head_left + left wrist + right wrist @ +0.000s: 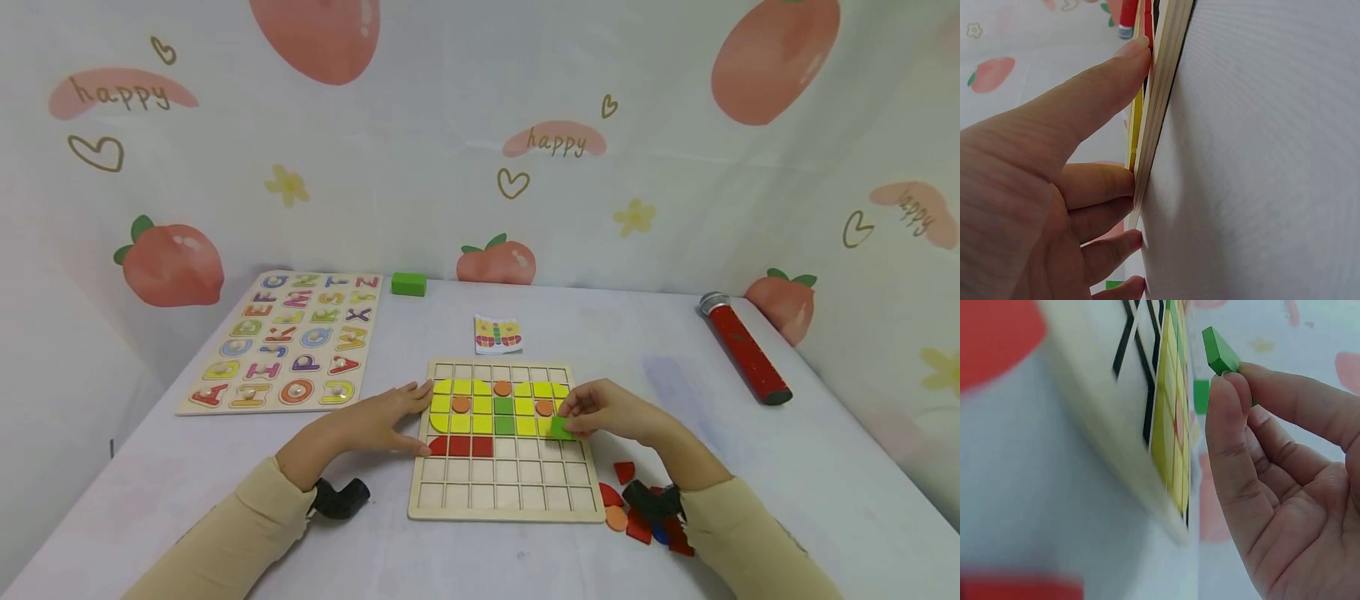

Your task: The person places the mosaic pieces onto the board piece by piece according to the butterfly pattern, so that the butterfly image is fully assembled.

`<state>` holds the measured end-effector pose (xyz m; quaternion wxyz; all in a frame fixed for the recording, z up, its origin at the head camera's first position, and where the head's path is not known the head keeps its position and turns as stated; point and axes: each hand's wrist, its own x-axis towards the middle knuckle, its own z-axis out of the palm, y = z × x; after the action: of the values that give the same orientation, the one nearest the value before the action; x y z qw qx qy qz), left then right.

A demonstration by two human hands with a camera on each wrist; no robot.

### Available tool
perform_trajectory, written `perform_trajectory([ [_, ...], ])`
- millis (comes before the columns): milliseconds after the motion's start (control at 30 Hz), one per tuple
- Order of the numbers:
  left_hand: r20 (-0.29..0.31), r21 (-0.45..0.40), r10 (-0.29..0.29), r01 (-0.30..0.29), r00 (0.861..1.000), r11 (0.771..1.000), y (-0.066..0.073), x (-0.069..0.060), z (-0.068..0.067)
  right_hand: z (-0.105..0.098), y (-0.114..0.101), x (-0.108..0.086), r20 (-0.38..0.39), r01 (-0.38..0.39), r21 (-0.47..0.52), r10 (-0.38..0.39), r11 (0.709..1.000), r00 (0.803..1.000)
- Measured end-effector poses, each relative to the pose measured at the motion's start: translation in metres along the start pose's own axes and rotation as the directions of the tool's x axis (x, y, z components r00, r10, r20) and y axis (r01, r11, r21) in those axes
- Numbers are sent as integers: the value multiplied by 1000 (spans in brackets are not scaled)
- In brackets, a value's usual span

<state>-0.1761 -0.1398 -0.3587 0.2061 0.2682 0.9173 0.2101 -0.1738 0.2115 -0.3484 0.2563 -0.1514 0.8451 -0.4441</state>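
Between thumb and fingertips, my right hand (611,410) pinches a green square tile (1219,351), held just above the right side of the wooden grid board (506,514). My left hand (372,422) lies along the board's left edge with its fingers extended, the thumb touching near a red tile (1148,19). Yellow tiles (460,423), orange discs (461,404) and two green tiles (504,425) fill the upper rows. Below them, three red pieces (460,447) sit at the left of one row.
A small butterfly picture card (497,335) lies behind the board. Loose red, orange and blue pieces (639,527) lie by the right wrist. An alphabet board (281,342) is at left, a green block (408,284) at the back, a red microphone (746,350) at right.
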Motion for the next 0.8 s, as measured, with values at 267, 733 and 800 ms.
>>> perform_trajectory([
  [267, -4, -6, -5, 5, 1000, 1000, 0, -1, 1, 19, -18, 19, 65, 35, 10, -35, 999, 997],
  [733, -5, 17, -22, 22, 1000, 1000, -2, 1, 2, 43, -37, 44, 149, 36, -24, -32, 999, 988],
  [800, -6, 18, -15, 16, 1000, 1000, -3, 0, 2, 44, -37, 45, 141, 52, -64, -42, 997, 989],
])
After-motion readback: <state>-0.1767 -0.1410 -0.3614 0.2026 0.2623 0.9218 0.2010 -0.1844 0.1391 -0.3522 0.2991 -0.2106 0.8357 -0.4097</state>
